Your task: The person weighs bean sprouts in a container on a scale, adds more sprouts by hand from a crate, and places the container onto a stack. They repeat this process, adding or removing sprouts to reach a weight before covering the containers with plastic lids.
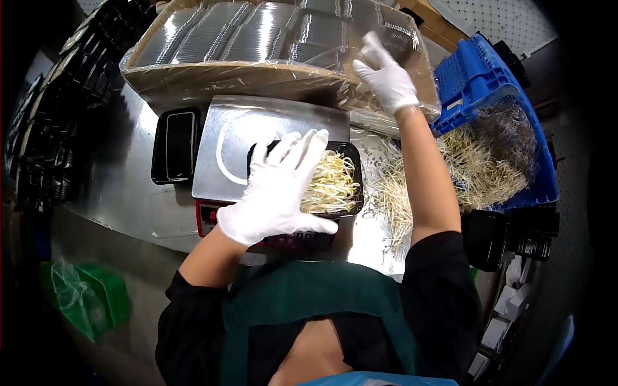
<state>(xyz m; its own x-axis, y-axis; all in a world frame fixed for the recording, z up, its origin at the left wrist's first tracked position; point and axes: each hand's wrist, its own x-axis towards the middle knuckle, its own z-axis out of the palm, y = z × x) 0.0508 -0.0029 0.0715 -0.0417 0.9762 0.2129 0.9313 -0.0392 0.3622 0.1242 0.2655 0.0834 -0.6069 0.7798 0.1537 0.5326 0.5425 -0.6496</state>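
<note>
My left hand [273,186], in a white glove, lies over the left part of a black tray [358,168] with its fingers spread. Pale bean sprouts [335,183] fill the tray, which rests on the steel plate of a scale [215,138]; the red display is partly hidden by my wrist. Raised at the upper right, my gloved right hand [386,77] is over the near right side of a cardboard box [212,74]. Its fingers are apart and nothing shows in them. Stacked clear plastic lids [254,35] fill that box.
A black tray [175,145] lies left of the scale. Loose sprouts [393,199] spread right of it, beside a tipped blue crate [479,83] with more sprouts. Black tray stacks [61,154] line the left; others [486,238] stand lower right. A green crate [90,296] sits lower left.
</note>
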